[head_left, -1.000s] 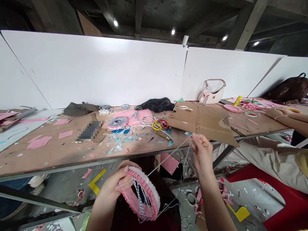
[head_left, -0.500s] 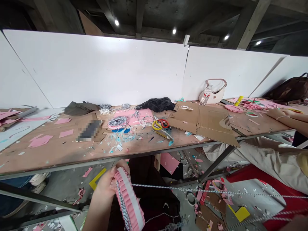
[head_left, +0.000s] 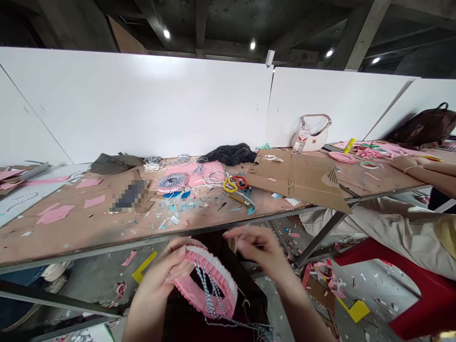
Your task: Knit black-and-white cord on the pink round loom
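My left hand grips the rim of a pink pleated ring with a white band around its outer edge, held tilted above my lap. Black-and-white cord crosses the ring's opening and trails below it to the right. To the right of the ring is my right hand, its fingers bent and slightly blurred; whether they hold anything I cannot make out. On the table beyond lies a round piece coiled with the same cord.
Scissors with yellow and red handles, a phone, a cardboard sheet, a dark cloth and a bottle are on the table. Another person's arms rest at the right. A red stool stands below.
My right hand has come in from the lower right to near the ring. The ring has turned, showing its opening and the crossed cord; the long taut cord to the right is gone.
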`<state>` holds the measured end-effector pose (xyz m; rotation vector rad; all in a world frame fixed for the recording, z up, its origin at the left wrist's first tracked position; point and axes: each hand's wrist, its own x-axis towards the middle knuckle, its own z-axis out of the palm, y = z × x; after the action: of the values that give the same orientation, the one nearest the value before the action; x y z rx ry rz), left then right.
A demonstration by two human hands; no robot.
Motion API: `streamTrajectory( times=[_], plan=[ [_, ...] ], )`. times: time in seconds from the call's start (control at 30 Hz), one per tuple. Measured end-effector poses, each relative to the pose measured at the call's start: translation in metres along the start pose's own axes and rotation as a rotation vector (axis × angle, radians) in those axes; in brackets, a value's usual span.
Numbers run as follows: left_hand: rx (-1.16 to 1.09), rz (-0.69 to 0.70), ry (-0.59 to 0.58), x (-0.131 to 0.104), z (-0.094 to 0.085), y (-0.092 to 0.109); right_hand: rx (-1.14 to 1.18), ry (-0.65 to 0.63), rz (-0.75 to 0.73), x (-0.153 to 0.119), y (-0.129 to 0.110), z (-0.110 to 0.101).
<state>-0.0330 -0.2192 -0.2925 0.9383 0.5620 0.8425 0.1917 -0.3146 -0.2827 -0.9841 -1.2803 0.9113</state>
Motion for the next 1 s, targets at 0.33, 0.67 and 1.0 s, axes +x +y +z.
streamTrajectory(
  times=[0.33, 0.67, 1.0],
  plan=[
    [-0.09, 0.018, -0.071, 0.0, 0.007, -0.006, 0.108, -0.013, 0.002, 0.014, 0.014, 0.031],
    [-0.069, -0.054, -0.114, 0.003, -0.007, -0.01, -0.038, 0.815, -0.096, 0.006, 0.026, -0.099],
    [0.091, -0.051, -0.056, 0.008, 0.007, -0.01, -0.088, 1.523, -0.216, -0.107, 0.016, -0.237]
  ],
)
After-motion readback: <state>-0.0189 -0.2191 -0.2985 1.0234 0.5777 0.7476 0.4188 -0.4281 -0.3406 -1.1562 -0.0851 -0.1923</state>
